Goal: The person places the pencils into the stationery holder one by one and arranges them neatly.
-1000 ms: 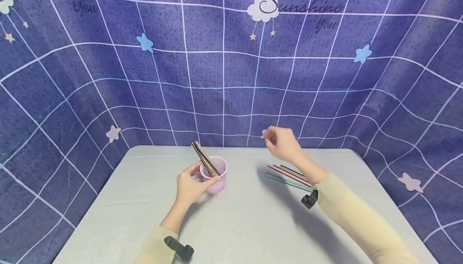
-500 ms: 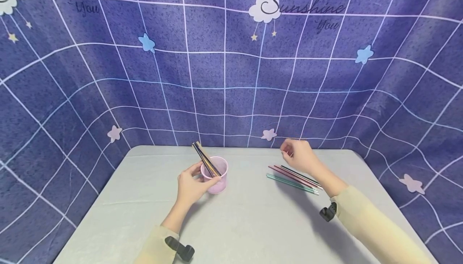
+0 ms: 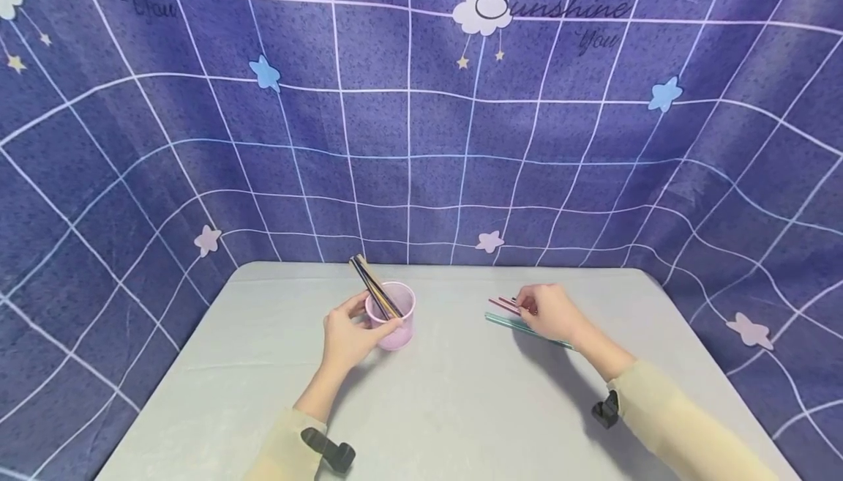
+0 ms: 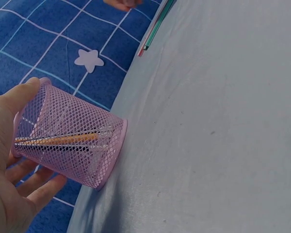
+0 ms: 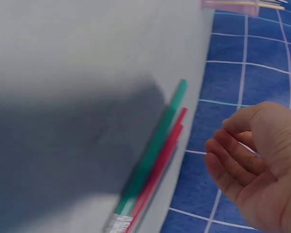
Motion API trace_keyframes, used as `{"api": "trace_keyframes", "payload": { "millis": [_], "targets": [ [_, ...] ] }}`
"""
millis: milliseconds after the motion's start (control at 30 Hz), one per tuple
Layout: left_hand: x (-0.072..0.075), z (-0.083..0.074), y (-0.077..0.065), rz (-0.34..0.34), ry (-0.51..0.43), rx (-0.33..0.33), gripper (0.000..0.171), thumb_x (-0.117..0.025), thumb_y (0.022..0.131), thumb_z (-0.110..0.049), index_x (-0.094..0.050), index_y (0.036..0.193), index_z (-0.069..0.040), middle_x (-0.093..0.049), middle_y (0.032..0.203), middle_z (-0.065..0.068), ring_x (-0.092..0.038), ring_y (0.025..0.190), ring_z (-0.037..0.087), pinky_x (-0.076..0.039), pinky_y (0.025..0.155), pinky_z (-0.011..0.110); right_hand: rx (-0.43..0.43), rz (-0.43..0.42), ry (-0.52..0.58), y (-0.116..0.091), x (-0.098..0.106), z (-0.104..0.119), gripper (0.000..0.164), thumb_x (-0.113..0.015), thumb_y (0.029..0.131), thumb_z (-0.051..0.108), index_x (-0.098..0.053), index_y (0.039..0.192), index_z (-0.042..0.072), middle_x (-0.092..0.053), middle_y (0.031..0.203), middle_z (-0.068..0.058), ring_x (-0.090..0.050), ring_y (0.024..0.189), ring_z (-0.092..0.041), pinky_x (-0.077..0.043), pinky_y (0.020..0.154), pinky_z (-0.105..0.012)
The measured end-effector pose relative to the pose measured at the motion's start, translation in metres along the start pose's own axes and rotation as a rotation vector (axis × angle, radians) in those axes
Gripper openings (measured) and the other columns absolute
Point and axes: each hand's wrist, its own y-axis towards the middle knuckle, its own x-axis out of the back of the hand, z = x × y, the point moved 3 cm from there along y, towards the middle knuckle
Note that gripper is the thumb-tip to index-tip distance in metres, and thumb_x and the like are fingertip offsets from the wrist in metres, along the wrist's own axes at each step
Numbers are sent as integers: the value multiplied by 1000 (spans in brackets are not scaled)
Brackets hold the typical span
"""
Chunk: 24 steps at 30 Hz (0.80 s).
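Note:
A pink mesh pencil cup (image 3: pixel 398 336) stands left of the middle on the table. My left hand (image 3: pixel 349 336) grips it near the rim, thumb on one side and fingers on the other. Several pencils (image 3: pixel 372 285), orange and dark ones among them, lean out of the cup toward the back left. On the right, my right hand (image 3: pixel 552 311) hovers low over a loose row of pencils, its fingers loosely curled with nothing between them. Green pencils (image 5: pixel 155 145) lie nearest me, with red pencils (image 5: pixel 177 133) and a dark one behind; the hand partly hides them in the head view.
The table (image 3: pixel 435 415) wears a pale grey cloth. A blue-purple curtain (image 3: pixel 408 129) with white grid lines and stars hangs behind its back edge and along the sides. Each wrist carries a black camera strap.
My right hand has moved right, then down from above the table's back edge to the loose pencils. The left hand and the cup have stayed in place.

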Motion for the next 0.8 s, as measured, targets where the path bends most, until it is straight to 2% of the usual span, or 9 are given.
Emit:
{"api": "trace_keyframes", "payload": {
  "millis": [133, 233, 433, 567, 800],
  "targets": [
    [2, 0, 0, -7, -8, 9, 74, -104, 65, -25, -74, 129, -2, -80, 117, 20, -80, 105, 39, -71, 84, 40, 5, 38, -16, -6, -11, 0, 9, -77, 84, 0, -75, 85, 8, -69, 71, 5, -59, 64, -4, -53, 59, -23],
    [2, -1, 0, 0, -16, 18, 76, -105, 65, -27, -74, 129, -1, -79, 118, 20, -79, 105, 39, -71, 84, 39, -2, 65, -38, -11, -18, -1, 7, -78, 84, 1, -76, 86, 7, -72, 75, 4, -62, 67, -6, -58, 62, -25],
    [2, -3, -1, -3, -25, 14, 78, -105, 63, -29, -74, 129, -1, -80, 117, 21, -80, 104, 39, -71, 83, 41, -9, 54, -86, -17, -29, -5, 11, -77, 80, -2, -74, 84, 7, -72, 75, 1, -65, 69, -10, -63, 65, -30],
    [1, -2, -1, -4, -31, -1, 76, -105, 64, -28, -74, 128, 0, -80, 116, 21, -80, 104, 39, -71, 84, 42, -9, 52, -117, -18, -31, -3, 15, -77, 77, -4, -70, 80, 8, -69, 73, 1, -63, 66, -12, -62, 61, -30],
    [0, 1, -1, -6, -35, -9, 76, -104, 65, -28, -74, 128, 0, -80, 117, 21, -79, 104, 40, -71, 84, 41, -44, 123, -200, -19, -33, 1, 25, -80, 79, -1, -61, 72, 13, -58, 70, 3, -50, 63, -9, -51, 53, -24]
  ]
}}
